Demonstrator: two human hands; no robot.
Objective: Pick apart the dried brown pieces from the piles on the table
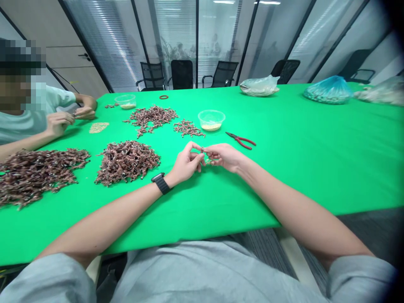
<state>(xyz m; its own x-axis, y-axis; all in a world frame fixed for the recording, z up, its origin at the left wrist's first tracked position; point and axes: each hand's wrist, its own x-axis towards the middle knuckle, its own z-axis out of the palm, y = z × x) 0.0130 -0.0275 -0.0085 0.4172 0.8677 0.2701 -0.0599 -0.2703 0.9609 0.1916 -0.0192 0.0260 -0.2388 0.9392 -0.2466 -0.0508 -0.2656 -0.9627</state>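
Observation:
My left hand, with a black watch on the wrist, and my right hand meet over the green table. Both pinch a small brown piece between their fingertips; it is too small to make out. A pile of small brown parts lies just left of my left hand. Red-handled pliers lie on the cloth a little beyond my right hand.
More brown piles lie at far left and centre back. Two clear bowls of pale bits stand behind. A person at left handles small parts. Plastic bags sit at the far edge.

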